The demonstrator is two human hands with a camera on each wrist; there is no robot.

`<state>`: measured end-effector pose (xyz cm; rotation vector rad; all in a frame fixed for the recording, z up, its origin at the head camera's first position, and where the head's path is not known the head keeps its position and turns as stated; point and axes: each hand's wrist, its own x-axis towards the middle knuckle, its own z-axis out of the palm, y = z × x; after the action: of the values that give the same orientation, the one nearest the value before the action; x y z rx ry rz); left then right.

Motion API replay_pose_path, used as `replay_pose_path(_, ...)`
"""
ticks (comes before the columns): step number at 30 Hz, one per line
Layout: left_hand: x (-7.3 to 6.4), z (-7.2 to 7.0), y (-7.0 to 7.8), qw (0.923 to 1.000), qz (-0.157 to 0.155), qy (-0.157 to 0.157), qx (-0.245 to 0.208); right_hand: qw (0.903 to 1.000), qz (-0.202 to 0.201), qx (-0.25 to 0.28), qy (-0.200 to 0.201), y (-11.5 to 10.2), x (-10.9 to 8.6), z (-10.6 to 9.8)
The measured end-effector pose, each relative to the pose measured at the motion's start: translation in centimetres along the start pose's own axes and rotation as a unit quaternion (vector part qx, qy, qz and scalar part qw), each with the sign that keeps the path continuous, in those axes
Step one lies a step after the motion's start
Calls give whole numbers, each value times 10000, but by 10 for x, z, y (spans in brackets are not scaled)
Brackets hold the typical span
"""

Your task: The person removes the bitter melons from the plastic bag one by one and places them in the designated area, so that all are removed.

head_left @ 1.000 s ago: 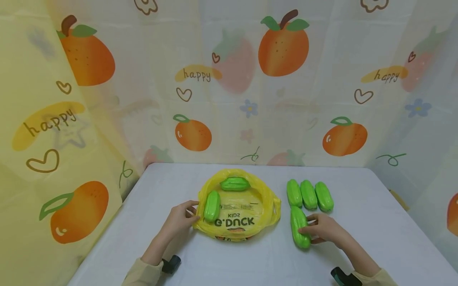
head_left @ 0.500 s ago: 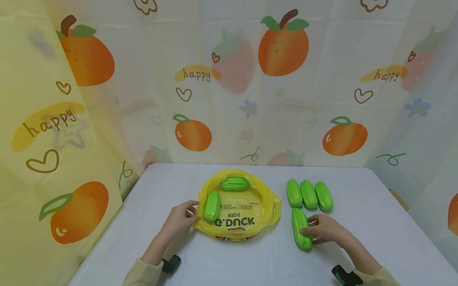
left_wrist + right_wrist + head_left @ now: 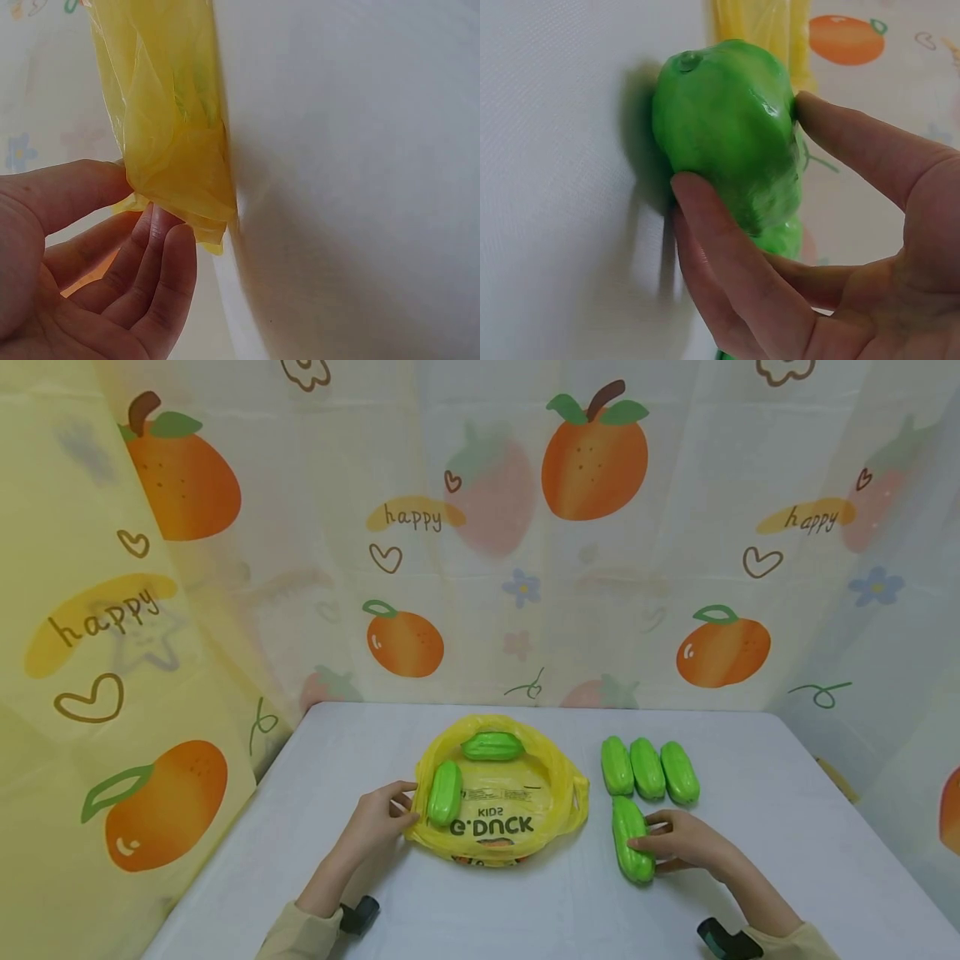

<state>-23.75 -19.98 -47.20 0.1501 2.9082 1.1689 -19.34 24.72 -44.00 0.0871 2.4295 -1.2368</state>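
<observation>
My left hand point(image 3: 378, 817) pinches the left rim of a yellow plastic bag point(image 3: 566, 781), which lies with its mouth turned up. In the left wrist view, the thumb and index finger grip a fold of the yellow plastic point(image 3: 176, 161). Inside the bag lie two shiny green zucchini, one upright along the left side point(image 3: 446, 793) and one crosswise at the back point(image 3: 492, 746). My right hand point(image 3: 686, 839) holds another green zucchini point(image 3: 632, 839) from its right side. The right wrist view shows thumb and fingers on either side of this zucchini point(image 3: 724, 127), close to the tabletop.
Three more green zucchini point(image 3: 647, 768) stand in a row just behind the held one, side by side. Everything rests on a white-covered table point(image 3: 525, 914). A fruit-printed curtain point(image 3: 480, 593) closes off the back and both sides.
The zucchini in my right hand has shifted slightly right and toward me, then stayed almost still. My left hand and the bag have not visibly moved.
</observation>
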Motion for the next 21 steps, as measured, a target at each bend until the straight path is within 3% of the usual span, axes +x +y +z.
replay_pose_path(21, 0, 0, 0, 10000, 44, 17, -8, 9999, -71, 116, 37, 5, 3, 3)
